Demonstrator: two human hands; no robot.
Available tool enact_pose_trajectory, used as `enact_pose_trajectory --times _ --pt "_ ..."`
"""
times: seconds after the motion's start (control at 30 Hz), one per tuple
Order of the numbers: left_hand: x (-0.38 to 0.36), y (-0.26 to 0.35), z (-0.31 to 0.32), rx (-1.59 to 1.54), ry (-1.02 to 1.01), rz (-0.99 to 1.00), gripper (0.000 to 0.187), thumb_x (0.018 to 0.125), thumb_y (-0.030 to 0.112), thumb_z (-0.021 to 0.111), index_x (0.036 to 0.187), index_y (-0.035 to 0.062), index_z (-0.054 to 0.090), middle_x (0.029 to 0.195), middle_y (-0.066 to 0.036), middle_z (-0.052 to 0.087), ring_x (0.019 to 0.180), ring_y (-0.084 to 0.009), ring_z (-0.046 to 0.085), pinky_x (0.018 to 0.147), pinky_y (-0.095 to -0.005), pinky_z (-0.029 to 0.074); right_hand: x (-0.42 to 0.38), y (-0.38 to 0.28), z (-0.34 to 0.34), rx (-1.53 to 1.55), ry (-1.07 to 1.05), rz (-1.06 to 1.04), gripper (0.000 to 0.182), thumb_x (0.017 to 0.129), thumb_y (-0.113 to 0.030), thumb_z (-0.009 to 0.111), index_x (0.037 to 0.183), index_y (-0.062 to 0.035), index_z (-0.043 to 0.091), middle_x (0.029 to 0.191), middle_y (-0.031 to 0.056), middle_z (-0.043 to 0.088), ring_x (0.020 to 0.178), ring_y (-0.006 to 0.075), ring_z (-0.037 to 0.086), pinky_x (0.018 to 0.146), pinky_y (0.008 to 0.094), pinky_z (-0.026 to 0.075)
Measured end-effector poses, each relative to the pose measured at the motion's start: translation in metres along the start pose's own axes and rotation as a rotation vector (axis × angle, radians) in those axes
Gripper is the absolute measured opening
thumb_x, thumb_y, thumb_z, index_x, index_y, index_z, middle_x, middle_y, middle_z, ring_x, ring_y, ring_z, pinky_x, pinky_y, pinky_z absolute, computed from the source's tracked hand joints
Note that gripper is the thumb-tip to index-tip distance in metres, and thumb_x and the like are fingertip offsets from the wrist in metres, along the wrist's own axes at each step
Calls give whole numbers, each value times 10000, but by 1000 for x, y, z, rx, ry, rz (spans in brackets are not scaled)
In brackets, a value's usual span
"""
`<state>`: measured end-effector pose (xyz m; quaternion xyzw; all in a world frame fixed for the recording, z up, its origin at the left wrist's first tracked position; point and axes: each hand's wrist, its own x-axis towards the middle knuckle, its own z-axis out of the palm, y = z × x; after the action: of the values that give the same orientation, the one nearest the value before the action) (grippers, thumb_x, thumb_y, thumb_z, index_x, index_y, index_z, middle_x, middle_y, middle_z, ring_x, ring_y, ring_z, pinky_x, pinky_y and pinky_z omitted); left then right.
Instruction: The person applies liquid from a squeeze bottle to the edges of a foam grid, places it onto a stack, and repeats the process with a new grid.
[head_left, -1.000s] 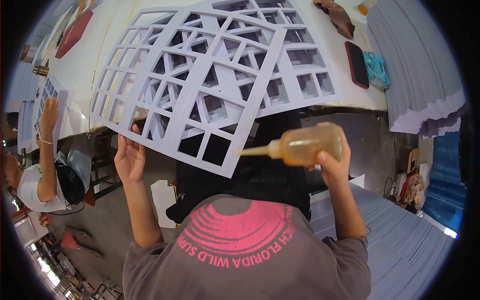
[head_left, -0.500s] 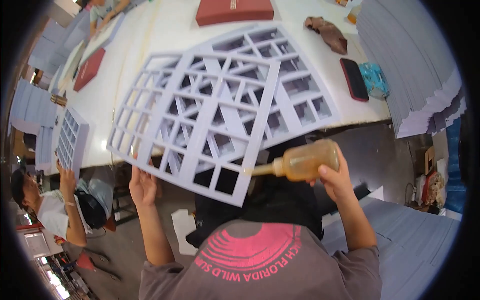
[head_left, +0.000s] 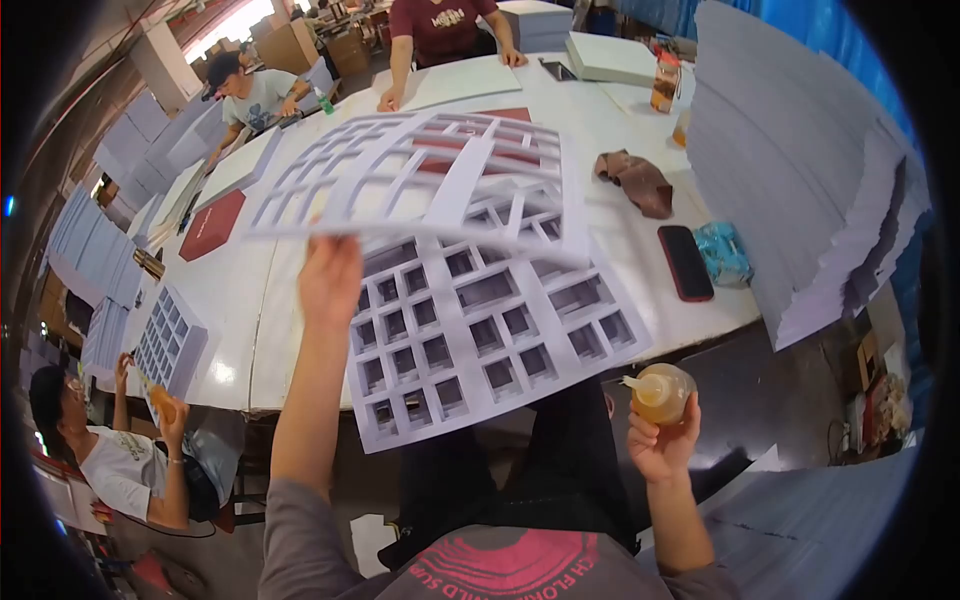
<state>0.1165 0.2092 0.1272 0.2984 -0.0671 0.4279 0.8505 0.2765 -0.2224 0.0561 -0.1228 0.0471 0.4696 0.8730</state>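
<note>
My left hand [head_left: 331,275] grips the near edge of a white lattice panel [head_left: 463,185], which is tilted up and slightly blurred. Beneath it, a second white grid frame [head_left: 448,345] with many square openings rests at the table's front edge, its near side jutting out over my lap. In my right hand [head_left: 664,440] is a clear squeeze bottle [head_left: 662,394] of amber liquid, held off the table's front edge with its nozzle pointing up and left.
A red phone [head_left: 685,263], a blue packet [head_left: 722,254] and a brown cloth [head_left: 636,183] lie to the right on the white table [head_left: 700,330]. Tall sheet stacks [head_left: 800,170] stand beyond. Co-workers sit left and across; one at left holds a bottle.
My left hand has lifted the upper panel up and away from me, uncovering the lower frame. The bottle has moved down and right, off the panel's corner. The view has tilted up.
</note>
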Motion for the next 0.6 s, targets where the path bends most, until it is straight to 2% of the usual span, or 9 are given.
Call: enact_pose_trajectory --times 0.07,0.1,0.13,0.2,0.3,0.4,0.5,0.53,0.6 --pt "60 -33 -8 129 95 8 213 902 55 509 1112 79 531 1104 -82 569 1051 -213 531 964 -360 421 -1 6 3 52 -24 -4 714 822 -544 549 1197 55 446 961 182 536 599 114 423 505 211 371" --pt "85 -51 -17 165 125 -25 237 896 26 496 1120 101 516 1126 -93 556 1047 -230 535 955 -405 431 -2 9 3 80 -35 -7 717 823 -544 549 1197 59 443 965 186 536 602 115 427 505 211 370" --pt "103 -66 -31 288 135 -82 337 880 33 503 1209 103 473 1148 -109 541 1058 -247 527 932 -438 446 -3 11 0 117 -48 25 671 829 -520 549 1235 2 437 981 172 533 618 138 425 537 228 363" --pt "116 -91 -42 685 562 -383 445 871 77 509 1303 104 408 1168 -119 532 1050 -255 536 893 -421 464 -4 21 -1 133 -2 36 708 823 -540 548 1207 44 439 956 185 537 611 124 428 521 220 368" --pt "96 -104 -35 1040 452 -627 472 870 119 539 1318 54 405 1251 -145 484 1105 -258 521 889 -422 461 -7 26 -12 114 -11 39 703 821 -541 551 1199 41 444 946 189 541 612 122 428 523 216 369" --pt "52 -100 -16 1210 69 -520 428 856 178 576 1250 36 488 1217 -144 509 1092 -259 530 889 -416 451 -11 24 -21 23 11 31 660 816 -516 570 1217 -5 451 978 161 543 636 136 430 543 227 374" --pt "2 -73 -9 1572 -127 -339 381 850 180 581 1188 8 539 1183 -156 534 1099 -277 519 919 -399 422 -8 21 -17 -66 65 -29 627 798 -463 620 1224 -33 457 1014 124 546 684 159 450 572 246 401" --pt "-13 -63 -15 1676 -149 -211 399 839 180 587 1195 8 530 1183 -178 526 1097 -291 516 911 -400 427 -6 18 -18 -131 24 1 613 759 -392 678 1228 -61 464 1051 95 543 737 187 473 605 265 426" --pt "-45 -35 -29 1874 -192 53 438 818 179 599 1210 7 510 1182 -222 510 1093 -321 511 895 -403 436 -2 15 -22 -252 -21 12 615 739 -343 697 1233 -63 462 1086 104 537 762 201 494 622 278 439"
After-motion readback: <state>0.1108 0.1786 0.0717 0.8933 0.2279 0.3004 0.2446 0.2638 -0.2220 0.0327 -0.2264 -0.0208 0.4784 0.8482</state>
